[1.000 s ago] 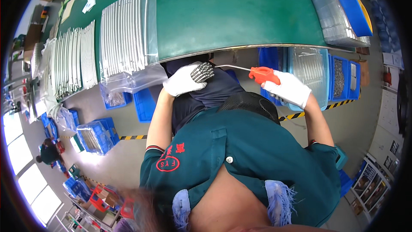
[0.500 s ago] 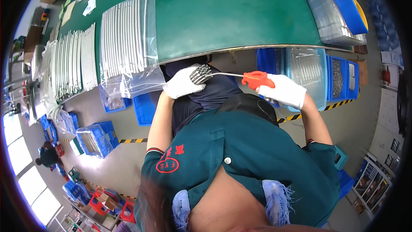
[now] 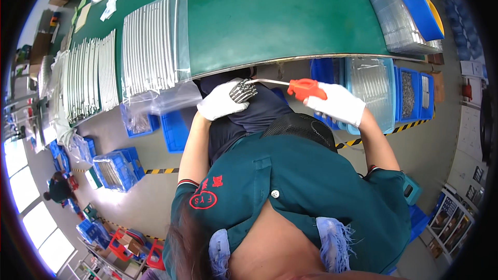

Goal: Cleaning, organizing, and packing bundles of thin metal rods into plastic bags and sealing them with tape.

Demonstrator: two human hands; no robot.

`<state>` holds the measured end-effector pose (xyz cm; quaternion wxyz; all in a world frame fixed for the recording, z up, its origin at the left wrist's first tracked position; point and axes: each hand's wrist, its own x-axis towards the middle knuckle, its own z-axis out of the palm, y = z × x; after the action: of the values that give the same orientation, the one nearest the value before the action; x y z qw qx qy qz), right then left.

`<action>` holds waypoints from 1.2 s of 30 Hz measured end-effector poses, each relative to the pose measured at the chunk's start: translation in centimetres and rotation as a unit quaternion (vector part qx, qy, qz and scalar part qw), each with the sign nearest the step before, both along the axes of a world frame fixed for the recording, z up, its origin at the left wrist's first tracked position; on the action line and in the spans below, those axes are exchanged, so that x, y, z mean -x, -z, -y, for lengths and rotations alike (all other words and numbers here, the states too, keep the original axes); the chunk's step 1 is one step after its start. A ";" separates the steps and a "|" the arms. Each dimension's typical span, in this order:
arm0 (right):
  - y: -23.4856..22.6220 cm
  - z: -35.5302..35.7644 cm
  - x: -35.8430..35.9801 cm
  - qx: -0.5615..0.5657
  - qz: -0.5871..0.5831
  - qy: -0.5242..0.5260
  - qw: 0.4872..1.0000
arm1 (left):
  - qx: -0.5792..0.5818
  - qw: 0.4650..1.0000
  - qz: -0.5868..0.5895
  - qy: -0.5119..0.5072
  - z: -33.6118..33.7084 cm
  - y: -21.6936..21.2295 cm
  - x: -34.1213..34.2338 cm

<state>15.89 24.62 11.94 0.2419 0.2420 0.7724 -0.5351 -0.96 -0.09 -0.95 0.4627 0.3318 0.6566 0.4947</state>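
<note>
My left hand [image 3: 220,101], in a white glove, is closed around a bundle of thin metal rods [image 3: 243,91], their ends pointing up and to the right. In my right hand [image 3: 340,105], also gloved, is a red tool [image 3: 306,89] with a long, thin, bent metal spout [image 3: 272,81]. The spout's tip reaches the upper edge of the rod ends; whether it touches them I cannot tell. Both hands are above my lap, just in front of the green table [image 3: 280,15].
At the table's left lie silvery rods in a clear bag [image 3: 150,46] and loose rows of rods [image 3: 91,75]. Clear trays [image 3: 386,8] and a yellow-and-blue holder [image 3: 423,10] stand at its right. Blue bins [image 3: 408,93] with metal parts sit below the table edge.
My right hand and the red tool have moved slightly left and up, taking the spout's tip to the upper edge of the rod ends. My left hand has barely moved.
</note>
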 end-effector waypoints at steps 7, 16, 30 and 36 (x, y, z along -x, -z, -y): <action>1.6 -1.0 -1.5 0.032 0.047 0.005 0.998 | 0.003 1.000 -0.024 0.001 0.0 0.3 0.0; 0.6 -2.5 -5.9 0.015 0.095 0.037 0.995 | -0.016 0.902 -0.427 0.058 0.3 0.8 -0.5; 19.5 -4.9 -22.1 -0.174 -0.095 0.519 0.831 | 0.014 0.960 -0.270 -0.072 -0.5 -0.2 -2.0; 21.7 -3.1 -24.8 -0.275 0.055 0.434 0.856 | 0.007 0.956 -0.286 -0.067 -0.6 0.1 -2.2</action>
<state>40.66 27.72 -9.71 -0.0494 0.6384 0.6902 -0.3371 1.24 0.51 -1.01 0.2240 0.4113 0.7855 0.4045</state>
